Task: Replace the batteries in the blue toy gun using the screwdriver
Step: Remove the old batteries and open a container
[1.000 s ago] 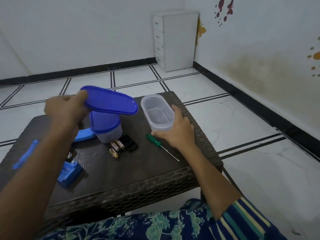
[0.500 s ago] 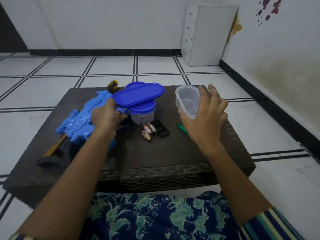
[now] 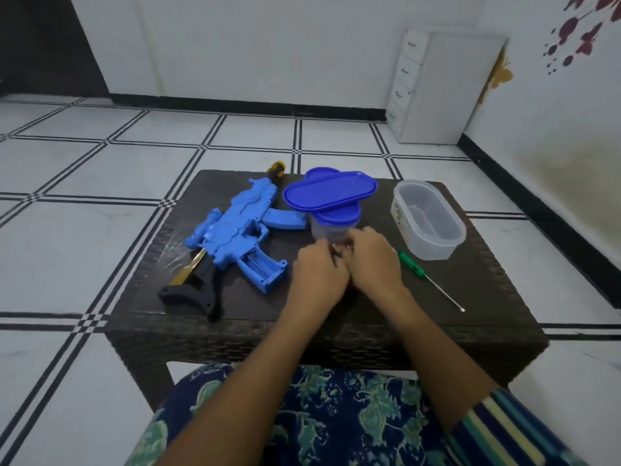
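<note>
The blue toy gun lies on its side on the left of the dark wicker table, its grip's battery bay open and facing me. My left hand and my right hand meet just right of the grip, fingers curled down around the loose batteries. Only a small end of the batteries shows between my fingertips; the rest is hidden. The green-handled screwdriver lies on the table just right of my right hand, untouched.
A clear open tub stands at the back right. Behind my hands, a loose blue lid rests on a small lidded tub. A white drawer unit stands in the far corner. My lap is under the table's near edge.
My left hand let go of the blue lid, which now rests on the small tub. My right hand left the clear tub. Both hands came together over the batteries.
</note>
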`<state>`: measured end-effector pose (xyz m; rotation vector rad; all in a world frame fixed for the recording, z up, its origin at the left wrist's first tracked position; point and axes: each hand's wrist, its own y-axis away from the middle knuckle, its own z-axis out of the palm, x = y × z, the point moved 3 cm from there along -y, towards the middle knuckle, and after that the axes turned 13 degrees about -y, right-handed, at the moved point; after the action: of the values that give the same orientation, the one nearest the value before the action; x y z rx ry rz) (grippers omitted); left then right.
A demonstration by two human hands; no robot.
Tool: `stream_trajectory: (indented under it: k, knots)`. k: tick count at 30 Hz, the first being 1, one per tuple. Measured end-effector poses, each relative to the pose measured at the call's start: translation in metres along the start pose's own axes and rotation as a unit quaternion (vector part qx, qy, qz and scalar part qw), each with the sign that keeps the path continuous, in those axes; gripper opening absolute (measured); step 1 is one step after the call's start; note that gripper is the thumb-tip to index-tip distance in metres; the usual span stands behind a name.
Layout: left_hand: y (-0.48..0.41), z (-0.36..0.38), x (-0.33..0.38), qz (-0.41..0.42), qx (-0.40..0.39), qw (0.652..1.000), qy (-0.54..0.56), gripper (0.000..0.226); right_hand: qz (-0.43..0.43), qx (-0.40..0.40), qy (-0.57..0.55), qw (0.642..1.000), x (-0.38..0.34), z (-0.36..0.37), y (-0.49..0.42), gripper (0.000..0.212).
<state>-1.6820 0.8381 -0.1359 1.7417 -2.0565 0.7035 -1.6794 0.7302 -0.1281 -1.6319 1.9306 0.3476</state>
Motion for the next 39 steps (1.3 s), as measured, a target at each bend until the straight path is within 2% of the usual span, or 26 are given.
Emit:
stream_trajectory:
  k: [3, 8, 11, 14, 18, 22, 25, 28, 33, 35, 39]
  knots:
    - [-0.007, 0.001, -0.005, 0.028, -0.005, 0.999, -0.036, 0.012, 0.007, -0.009, -0.015, 1.0, -0.003, 0.0, 0.0, 0.018]
    - [-0.007, -0.004, -0.009, 0.049, -0.028, 0.995, -0.079, 0.02, -0.001, -0.033, 0.023, 0.999, -0.008, 0.002, -0.005, 0.012]
    - [-0.006, -0.01, -0.006, 0.083, -0.056, 0.992, -0.079, 0.015, -0.028, -0.065, 0.052, 0.996, -0.011, 0.001, -0.006, 0.01]
    - [-0.001, -0.012, -0.006, 0.126, -0.094, 0.98, -0.12, 0.018, -0.054, -0.099, 0.095, 0.989, -0.017, 0.0, -0.004, 0.009]
    - [0.005, -0.017, -0.006, 0.163, -0.128, 0.963, -0.173, 0.023, -0.034, -0.119, 0.102, 0.987, -0.017, -0.004, -0.002, 0.008]
    - [0.009, -0.021, -0.007, 0.196, -0.142, 0.951, -0.191, 0.027, 0.0, -0.15, 0.082, 0.985, -0.019, -0.006, -0.003, 0.022]
    - [0.013, -0.023, -0.006, 0.2, -0.151, 0.95, -0.185, 0.02, -0.003, -0.147, 0.049, 0.988, -0.02, -0.007, -0.001, 0.026]
    - [0.015, -0.026, -0.005, 0.194, -0.156, 0.953, -0.174, 0.004, -0.029, -0.129, 0.026, 0.991, -0.021, -0.01, 0.003, 0.027]
    - [0.011, -0.034, -0.013, 0.164, -0.148, 0.953, -0.209, 0.02, 0.003, -0.191, 0.002, 0.982, -0.024, -0.015, 0.001, 0.024]
    - [0.008, -0.04, -0.011, 0.157, -0.136, 0.952, -0.223, 0.029, 0.019, -0.186, 0.001, 0.982, -0.022, -0.017, 0.001, 0.021]
    - [0.016, -0.037, -0.007, 0.163, -0.115, 0.956, -0.213, 0.031, 0.024, -0.156, 0.003, 0.987, -0.022, -0.015, 0.005, 0.015]
